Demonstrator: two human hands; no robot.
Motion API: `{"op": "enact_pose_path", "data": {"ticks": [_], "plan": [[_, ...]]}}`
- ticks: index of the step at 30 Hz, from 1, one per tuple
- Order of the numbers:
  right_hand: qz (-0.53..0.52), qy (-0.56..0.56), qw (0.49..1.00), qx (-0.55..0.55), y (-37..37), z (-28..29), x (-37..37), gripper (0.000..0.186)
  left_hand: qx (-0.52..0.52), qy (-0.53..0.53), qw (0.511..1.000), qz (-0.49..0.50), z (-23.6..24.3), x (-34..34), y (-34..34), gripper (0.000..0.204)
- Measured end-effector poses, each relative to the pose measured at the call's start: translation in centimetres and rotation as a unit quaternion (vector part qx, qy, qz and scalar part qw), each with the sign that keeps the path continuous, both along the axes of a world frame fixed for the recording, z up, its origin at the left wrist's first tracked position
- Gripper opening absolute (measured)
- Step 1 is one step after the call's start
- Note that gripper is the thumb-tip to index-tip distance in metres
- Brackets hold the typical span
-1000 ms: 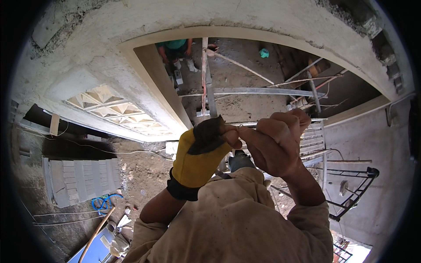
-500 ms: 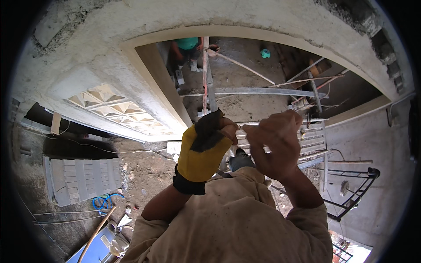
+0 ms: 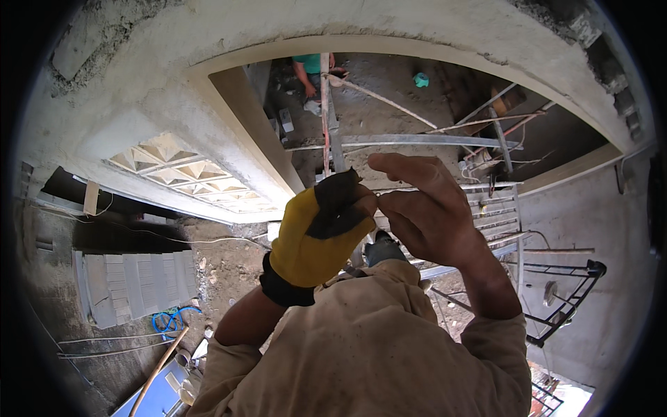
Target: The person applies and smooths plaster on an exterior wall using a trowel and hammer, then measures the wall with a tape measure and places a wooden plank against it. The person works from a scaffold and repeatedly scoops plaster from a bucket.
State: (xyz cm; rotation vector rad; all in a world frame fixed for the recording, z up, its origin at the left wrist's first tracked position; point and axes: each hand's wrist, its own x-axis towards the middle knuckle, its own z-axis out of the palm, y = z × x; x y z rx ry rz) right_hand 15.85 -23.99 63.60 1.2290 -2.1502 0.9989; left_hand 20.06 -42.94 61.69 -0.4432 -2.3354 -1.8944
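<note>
My left hand (image 3: 323,233) wears a yellow and black work glove with a dark cuff, and bare fingertips show at its torn end. Its fingers are closed in a pinch; whatever is between them is too small to make out. Close against those fingertips is my right hand (image 3: 434,215), bare, its index finger stretched out and apart from the digit below it. No object shows in the right hand. Both hands are raised in front of my chest, above a beige shirt (image 3: 389,333).
Beyond a wall opening stand scaffold poles (image 3: 417,141), and a co-worker in a green shirt (image 3: 310,66) is low down there. A slatted platform (image 3: 497,219) lies below my hands. Stacked grey blocks (image 3: 139,285), a blue hose (image 3: 167,321) and a black metal frame (image 3: 573,306) flank me.
My right hand has shifted slightly left and its index finger has opened away from the pinch. My left hand tilted a little. The co-worker has moved right and reaches lower.
</note>
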Motion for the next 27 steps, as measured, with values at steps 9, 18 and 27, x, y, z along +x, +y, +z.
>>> {"op": "enact_pose_path", "data": {"ticks": [9,18,27], "plan": [[0.034,-0.245,0.969,0.016,1.5,0.0,-0.2,0.014,-0.251,0.236,0.937,0.051,0.3,-0.6,-0.4,0.031],[0.043,-0.351,0.935,-0.032,2.0,-0.1,0.4,0.01,0.047,0.016,0.998,-0.039,-0.4,-0.4,0.3,0.017],[0.049,-0.211,0.969,-0.118,1.5,0.0,1.6,0.021,0.076,-0.062,0.995,-0.03,1.8,0.6,1.2,0.005]]}}
